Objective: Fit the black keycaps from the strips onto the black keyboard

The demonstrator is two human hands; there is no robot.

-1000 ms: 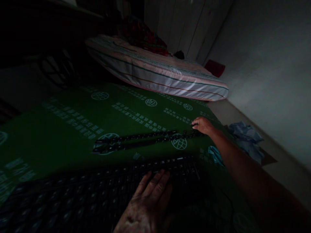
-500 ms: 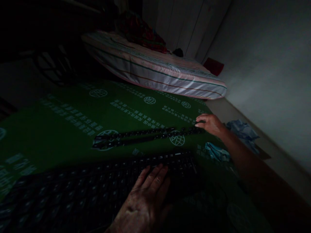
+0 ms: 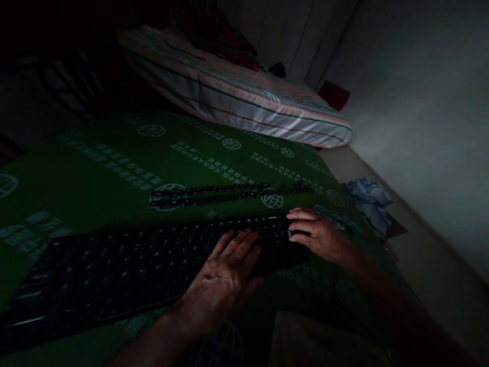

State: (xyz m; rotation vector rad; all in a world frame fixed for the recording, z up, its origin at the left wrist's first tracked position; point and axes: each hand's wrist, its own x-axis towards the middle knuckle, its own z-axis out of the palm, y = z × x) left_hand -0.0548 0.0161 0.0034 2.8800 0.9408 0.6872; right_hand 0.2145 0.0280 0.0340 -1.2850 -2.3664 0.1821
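Note:
A black keyboard [image 3: 126, 270] lies at a slant on the green printed table covering. Flat across its right part rests my left hand [image 3: 225, 270], fingers stretched out over the keys and holding nothing. My right hand [image 3: 317, 232] is at the keyboard's right end, its thumb and forefinger closed on a small dark piece, apparently a keycap [image 3: 290, 234], mostly hidden by the fingers. Beyond the keyboard, small black pieces with white marks, which look like loose keycaps [image 3: 214, 193], lie in long rows. Dim light blurs their details.
A crumpled teal cloth [image 3: 340, 219] lies near the table's right edge. Past that edge is a pale blue crumpled item [image 3: 369, 196] on the floor. A striped mattress [image 3: 244, 107] stands beyond the table, and a white wall [image 3: 420, 112] rises at right.
My right hand has come back from the right end of the loose rows to the keyboard's right end. My left hand stays flat on the keyboard. The camera view has shifted.

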